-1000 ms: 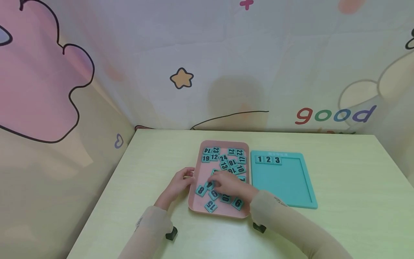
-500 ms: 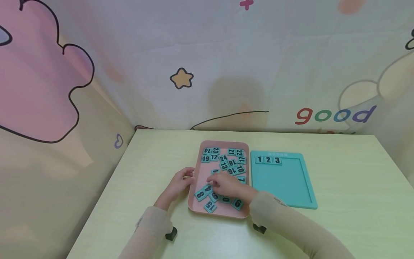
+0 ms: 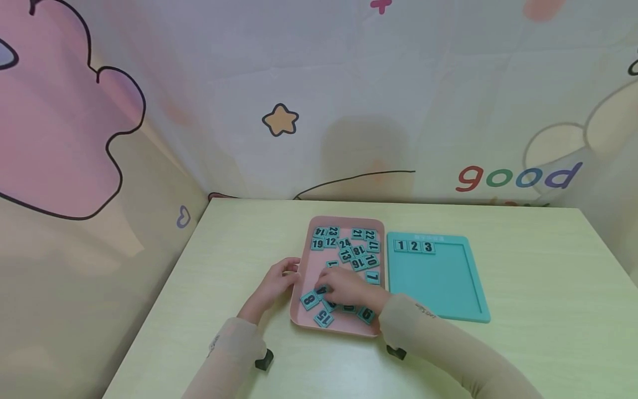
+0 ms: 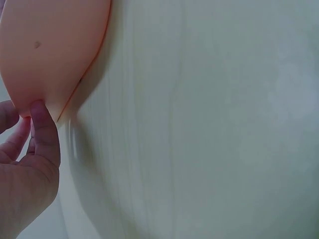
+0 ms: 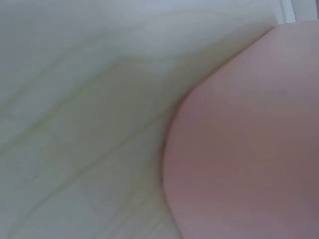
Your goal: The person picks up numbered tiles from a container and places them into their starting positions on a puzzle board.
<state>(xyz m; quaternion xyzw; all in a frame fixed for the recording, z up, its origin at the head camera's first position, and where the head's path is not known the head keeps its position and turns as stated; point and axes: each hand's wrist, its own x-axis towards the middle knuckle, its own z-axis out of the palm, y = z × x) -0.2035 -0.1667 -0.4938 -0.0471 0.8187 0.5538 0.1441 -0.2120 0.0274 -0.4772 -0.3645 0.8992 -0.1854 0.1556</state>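
A pink tray (image 3: 310,272) holds many teal number tiles, several lying crooked or upside down. My left hand (image 3: 274,281) grips the tray's left edge; in the left wrist view the thumb (image 4: 44,127) presses its outer wall. Over the tray's lower half, my right hand (image 3: 345,287) pinches a tile (image 3: 322,290) that reads 4 in the earlier frames and is now partly covered by fingertips. Close by lie the 8 tile (image 3: 309,300) and the 15 tile (image 3: 324,317). The right wrist view shows the tray's wall (image 5: 244,139) but no hand.
Right of the tray lies a teal board (image 3: 433,282) with a raised rim. Tiles 1, 2 and 3 (image 3: 428,247) stand in a row at its upper left. The pale wooden table (image 3: 538,277) meets a printed cloth backdrop (image 3: 349,83) behind.
My right hand lifted slightly off the 4 tile, then came back down and a little left onto it. Tiles 8 and 4 shifted slightly. The left hand stayed at the tray edge.
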